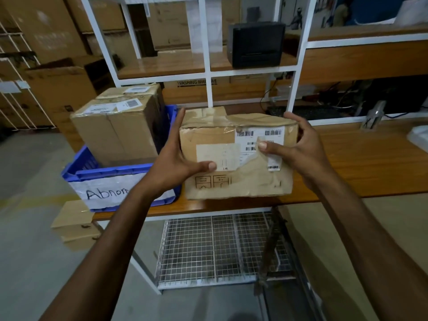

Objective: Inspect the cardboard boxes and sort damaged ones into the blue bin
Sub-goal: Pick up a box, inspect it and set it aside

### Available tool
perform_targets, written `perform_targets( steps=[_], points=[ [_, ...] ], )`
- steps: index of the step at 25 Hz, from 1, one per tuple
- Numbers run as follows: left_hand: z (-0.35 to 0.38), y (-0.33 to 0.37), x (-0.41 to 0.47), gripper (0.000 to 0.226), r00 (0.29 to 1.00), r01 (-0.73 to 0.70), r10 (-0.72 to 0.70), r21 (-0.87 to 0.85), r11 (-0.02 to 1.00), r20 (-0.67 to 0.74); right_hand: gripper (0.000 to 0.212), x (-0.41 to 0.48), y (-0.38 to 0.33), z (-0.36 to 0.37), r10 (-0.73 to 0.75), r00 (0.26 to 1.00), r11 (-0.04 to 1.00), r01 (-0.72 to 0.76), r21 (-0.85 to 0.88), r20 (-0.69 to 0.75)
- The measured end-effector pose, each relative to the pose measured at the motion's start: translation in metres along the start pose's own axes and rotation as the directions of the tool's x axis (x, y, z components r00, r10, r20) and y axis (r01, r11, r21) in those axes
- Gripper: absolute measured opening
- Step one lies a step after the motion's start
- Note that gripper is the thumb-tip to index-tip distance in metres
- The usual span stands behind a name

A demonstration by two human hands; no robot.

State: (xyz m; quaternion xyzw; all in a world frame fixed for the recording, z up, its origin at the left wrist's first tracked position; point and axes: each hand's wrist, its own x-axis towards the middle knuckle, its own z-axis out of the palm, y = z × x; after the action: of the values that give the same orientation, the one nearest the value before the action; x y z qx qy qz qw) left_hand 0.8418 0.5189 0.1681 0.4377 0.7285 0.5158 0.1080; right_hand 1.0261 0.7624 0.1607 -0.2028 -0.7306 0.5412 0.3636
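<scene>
The left grip [176, 163] and right grip [298, 147] are clasping the crushed cardboard box [231, 185] by its ends; it is likely light and soft, with the blue bin [104, 173] at nine o'clock.

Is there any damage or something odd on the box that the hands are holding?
Yes. The cardboard box, gripped between the left hand and right hand, looks damaged: its top edge is crushed and torn under wrinkled tape, the lower front is creased, and one white label seems to be lifting.
</scene>
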Motion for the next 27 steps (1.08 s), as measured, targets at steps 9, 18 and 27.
perform_targets(
  steps=[9, 18, 27],
  points=[
    [0.014, -0.005, -0.001, 0.087, 0.995, 0.027, -0.039, -0.136, 0.99, -0.088, 0.099, -0.002, 0.006, -0.004, 0.062, 0.984, 0.997, -0.053, -0.056, 0.169],
    [-0.004, -0.014, 0.001, 0.147, 0.958, 0.02, -0.022, 0.009, 1.0, 0.287, 0.113, 0.0, 0.016, -0.005, 0.048, 0.955, 0.998, -0.056, 0.019, 0.292],
    [-0.039, -0.032, 0.032, 0.103, 0.994, 0.01, -0.011, 0.002, 1.0, 0.108, 0.073, 0.011, 0.02, -0.003, 0.137, 0.961, 0.99, -0.128, -0.05, 0.239]
  ],
)
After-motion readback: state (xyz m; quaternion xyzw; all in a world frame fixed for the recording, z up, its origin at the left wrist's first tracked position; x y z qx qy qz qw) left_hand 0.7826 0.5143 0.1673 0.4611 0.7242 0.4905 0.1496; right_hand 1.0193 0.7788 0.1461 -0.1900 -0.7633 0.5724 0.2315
